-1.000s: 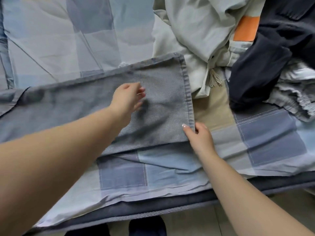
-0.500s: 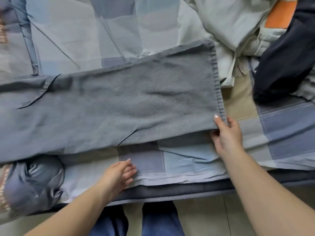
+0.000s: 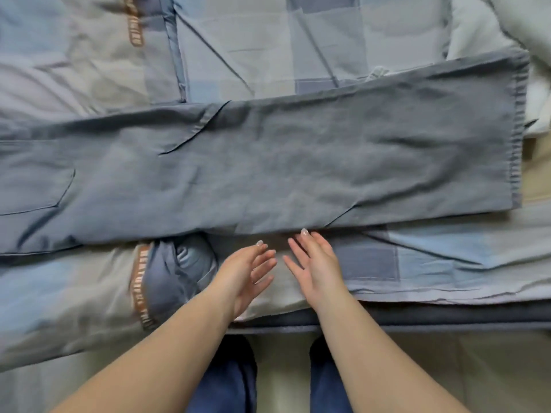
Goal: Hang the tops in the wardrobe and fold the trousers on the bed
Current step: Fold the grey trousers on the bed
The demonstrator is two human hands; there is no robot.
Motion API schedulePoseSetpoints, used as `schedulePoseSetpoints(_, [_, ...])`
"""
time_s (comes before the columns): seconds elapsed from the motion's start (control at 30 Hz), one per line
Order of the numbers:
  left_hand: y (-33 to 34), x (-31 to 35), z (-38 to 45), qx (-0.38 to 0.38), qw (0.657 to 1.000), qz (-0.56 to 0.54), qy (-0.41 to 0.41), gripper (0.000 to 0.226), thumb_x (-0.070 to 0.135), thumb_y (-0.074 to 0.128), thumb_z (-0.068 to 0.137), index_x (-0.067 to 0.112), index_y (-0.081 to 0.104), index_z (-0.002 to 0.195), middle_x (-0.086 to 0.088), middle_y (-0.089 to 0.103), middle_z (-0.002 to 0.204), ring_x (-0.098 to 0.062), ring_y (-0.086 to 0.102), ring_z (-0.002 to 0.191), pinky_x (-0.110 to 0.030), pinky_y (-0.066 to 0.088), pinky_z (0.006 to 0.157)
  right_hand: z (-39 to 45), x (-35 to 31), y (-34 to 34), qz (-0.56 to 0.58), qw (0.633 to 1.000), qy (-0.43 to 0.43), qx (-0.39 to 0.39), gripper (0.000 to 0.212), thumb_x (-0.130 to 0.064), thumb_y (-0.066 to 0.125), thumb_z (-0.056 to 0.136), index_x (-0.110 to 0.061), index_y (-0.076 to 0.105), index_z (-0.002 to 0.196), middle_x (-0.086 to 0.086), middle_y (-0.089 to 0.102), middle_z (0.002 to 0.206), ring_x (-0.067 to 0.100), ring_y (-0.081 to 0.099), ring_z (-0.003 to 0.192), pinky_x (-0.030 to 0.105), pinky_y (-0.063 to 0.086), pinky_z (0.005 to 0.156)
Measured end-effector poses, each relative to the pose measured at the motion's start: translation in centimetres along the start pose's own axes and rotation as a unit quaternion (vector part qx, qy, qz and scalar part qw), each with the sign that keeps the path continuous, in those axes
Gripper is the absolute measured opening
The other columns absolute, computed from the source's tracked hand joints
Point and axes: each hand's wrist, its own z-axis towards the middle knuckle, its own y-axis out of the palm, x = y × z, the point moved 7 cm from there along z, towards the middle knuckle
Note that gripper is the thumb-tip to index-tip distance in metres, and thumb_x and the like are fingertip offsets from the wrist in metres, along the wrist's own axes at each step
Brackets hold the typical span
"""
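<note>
Now my grey trousers (image 3: 268, 174) lie flat across the bed (image 3: 238, 55), stretched from the left edge of view to the hem at the right, one leg stacked on the other. Both my hands sit just in front of their near edge, close together over the patchwork sheet. My left hand (image 3: 244, 275) is relaxed, its fingers (image 3: 262, 257) straight and slightly spread, holding nothing. My right hand (image 3: 319, 263) is the same, fingers (image 3: 307, 242) stretched out and holding nothing, with the longest fingertip at the edge of the trouser fabric; whether it actually touches the cloth I cannot tell. A crumpled blue-grey fold of bedding with a brown lettered band (image 3: 140, 281) bunches up just left of my left hand. Pale garments (image 3: 507, 22) lie at the far right corner, beyond the trouser hem. Below the bed edge I see my own legs in blue (image 3: 226, 383) on the light floor (image 3: 447, 368).
</note>
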Motion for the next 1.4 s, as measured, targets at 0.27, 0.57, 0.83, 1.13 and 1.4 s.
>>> schedulePoseSetpoints(0.27, [-18.0,7.1,-1.1,0.008,0.998,-0.044,0.034,0.009,0.026,0.051,0.096,0.020,0.058,0.097,0.002,0.070,0.096,-0.010,0.064,0.086,-0.027,0.048,0.074,-0.7,12.2,13.0,0.002,1.000,0.011,-0.029,0.010,-0.014,0.060,0.092,-0.017,0.051,0.095,0.004,0.066,0.101,0.015,0.067,0.090,0.027,0.052,0.062])
schedulePoseSetpoints(0.57, [-29.4,13.2,0.9,0.020,0.992,-0.104,0.067,0.011,0.026,0.053,0.096,0.021,0.058,0.104,0.001,0.066,0.103,-0.011,0.062,0.089,-0.034,0.046,0.085,-2.2,15.4,23.8,-0.435,0.889,-0.074,-0.126,0.012,-0.024,0.071,0.083,-0.012,0.067,0.086,-0.009,0.068,0.061,0.001,0.064,0.055,0.013,0.036,0.041])
schedulePoseSetpoints(0.83, [-32.1,12.3,1.9,-0.013,0.985,-0.168,0.049,0.030,0.035,0.048,0.098,0.026,0.053,0.125,0.000,0.061,0.121,-0.010,0.060,0.096,-0.034,0.042,0.091,-3.6,19.9,24.9,-0.524,0.831,-0.097,-0.157,0.011,-0.026,0.069,0.085,-0.017,0.071,0.080,0.001,0.073,0.073,0.021,0.060,0.075,0.027,0.047,0.068])
schedulePoseSetpoints(1.13, [-37.2,14.4,2.7,0.026,0.947,-0.302,0.104,0.021,0.040,0.052,0.095,0.023,0.062,0.103,0.002,0.067,0.099,-0.016,0.063,0.098,-0.035,0.048,0.093,-4.6,21.6,25.7,-0.453,0.872,-0.147,-0.117,0.031,-0.038,0.067,0.084,-0.018,0.066,0.061,-0.005,0.055,0.047,0.009,0.043,0.033,0.017,0.035,0.039])
schedulePoseSetpoints(1.4, [-40.8,15.8,3.4,0.054,0.935,-0.332,0.113,0.006,0.013,0.055,0.095,0.013,0.060,0.099,-0.003,0.070,0.086,-0.018,0.065,0.086,-0.038,0.053,0.084,-5.2,24.6,24.8,-0.367,0.920,0.020,-0.138,0.019,-0.020,0.060,0.092,-0.013,0.059,0.074,-0.004,0.049,0.052,0.004,0.034,0.033,0.011,0.020,0.032])
